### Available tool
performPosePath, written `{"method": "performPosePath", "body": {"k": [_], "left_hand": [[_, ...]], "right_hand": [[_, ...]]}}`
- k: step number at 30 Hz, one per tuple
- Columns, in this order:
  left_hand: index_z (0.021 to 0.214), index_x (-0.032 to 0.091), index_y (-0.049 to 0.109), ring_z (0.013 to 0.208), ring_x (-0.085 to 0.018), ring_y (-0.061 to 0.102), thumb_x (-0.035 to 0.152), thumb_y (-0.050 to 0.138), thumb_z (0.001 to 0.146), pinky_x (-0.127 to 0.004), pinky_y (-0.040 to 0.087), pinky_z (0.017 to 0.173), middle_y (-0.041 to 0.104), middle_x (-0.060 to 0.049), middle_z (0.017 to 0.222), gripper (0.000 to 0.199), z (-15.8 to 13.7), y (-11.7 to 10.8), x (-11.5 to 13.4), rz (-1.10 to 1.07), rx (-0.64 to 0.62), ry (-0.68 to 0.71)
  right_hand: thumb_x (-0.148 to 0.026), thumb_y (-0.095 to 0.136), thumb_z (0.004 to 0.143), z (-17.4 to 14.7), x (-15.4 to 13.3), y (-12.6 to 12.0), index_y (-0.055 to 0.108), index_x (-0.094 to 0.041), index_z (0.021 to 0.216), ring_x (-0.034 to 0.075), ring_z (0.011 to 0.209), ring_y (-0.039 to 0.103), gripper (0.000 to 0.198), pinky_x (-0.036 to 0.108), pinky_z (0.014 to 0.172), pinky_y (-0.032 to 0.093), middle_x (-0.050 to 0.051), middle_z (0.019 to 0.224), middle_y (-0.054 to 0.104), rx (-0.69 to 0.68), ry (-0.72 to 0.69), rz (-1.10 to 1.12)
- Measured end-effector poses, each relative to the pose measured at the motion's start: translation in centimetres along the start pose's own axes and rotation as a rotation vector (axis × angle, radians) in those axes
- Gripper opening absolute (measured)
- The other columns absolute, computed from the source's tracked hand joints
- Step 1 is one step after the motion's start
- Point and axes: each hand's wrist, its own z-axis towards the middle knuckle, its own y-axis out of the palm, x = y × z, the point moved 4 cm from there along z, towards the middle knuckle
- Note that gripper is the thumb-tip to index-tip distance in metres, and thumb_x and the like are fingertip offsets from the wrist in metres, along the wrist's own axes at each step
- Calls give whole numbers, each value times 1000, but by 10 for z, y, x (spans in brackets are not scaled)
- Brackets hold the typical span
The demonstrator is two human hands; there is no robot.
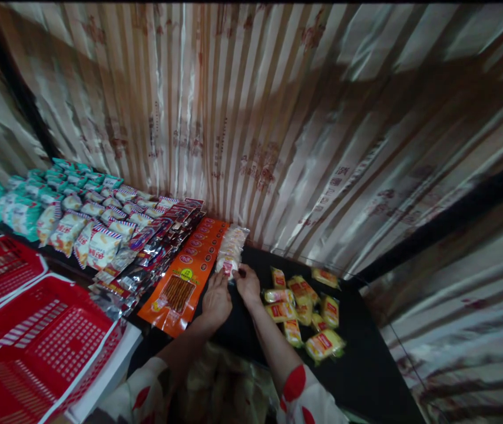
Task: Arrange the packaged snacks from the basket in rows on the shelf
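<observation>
A row of small clear-wrapped white snack packets [231, 241] runs along the table beside a flat orange snack bag. At the near end of that row sits a white packet with a red label [227, 268], and both hands are on it. My left hand [217, 303] has its fingers on the packet's near left side. On the right side, my right hand [248, 287] has its fingers curled in against the same packet. My fingertips partly cover its near edge. The orange bag [214, 238], with brown sticks pictured on it, lies left of my left hand.
Several yellow-wrapped snack packs [324, 344] lie loosely on the black table [366, 377] to the right. Leftward are dark shiny pouches [158, 250], white snack bags [101, 244] and teal bags [26, 215]. Red baskets [52, 330] stand front left. A creased plastic sheet [255, 118] hangs behind.
</observation>
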Motion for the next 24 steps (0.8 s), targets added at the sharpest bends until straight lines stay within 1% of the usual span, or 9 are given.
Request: {"method": "performPosePath", "body": {"k": [3,7,11,15,20,24], "left_hand": [[127,6,51,129,-27,38,4,38,78,-40,35,108,47,-13,138,52,0,2,0,1,15,9],[123,8,55,125,-28,40,3,37,77,-41,37,105,48,-13,137,49,0,3,1,13,53,41],[127,5,50,123,-28,42,3,36,77,-41,34,106,47,-13,138,52,3,3,0,64,51,44],[131,2,45,122,-28,43,2,35,76,-39,35,105,44,-15,139,56,7,4,-2,78,23,46],[130,1,46,125,-28,42,2,35,76,-41,33,106,43,-17,140,55,5,5,-3,72,11,58],[126,7,50,128,-27,39,4,37,78,-41,34,106,44,-15,138,50,-9,0,-2,24,42,68]], "right_hand": [[-32,55,74,-3,0,2,62,-22,95,19,81,63,24,30,75,47,4,92,67,12,-4,44],[-32,52,76,-5,0,4,59,-23,100,18,81,63,27,30,74,47,3,92,67,38,-23,93],[-32,52,77,-6,-2,5,58,-23,101,18,80,63,26,29,71,46,3,94,67,30,-22,63],[-34,52,78,-4,-1,7,58,-24,102,19,80,63,26,29,69,45,3,94,68,26,14,10],[-34,52,78,-7,-2,8,59,-20,102,19,81,62,29,31,74,47,6,95,67,33,17,72],[-32,52,77,-27,-8,-2,57,-15,112,20,84,61,39,33,78,48,12,103,63,68,-4,133]]}}
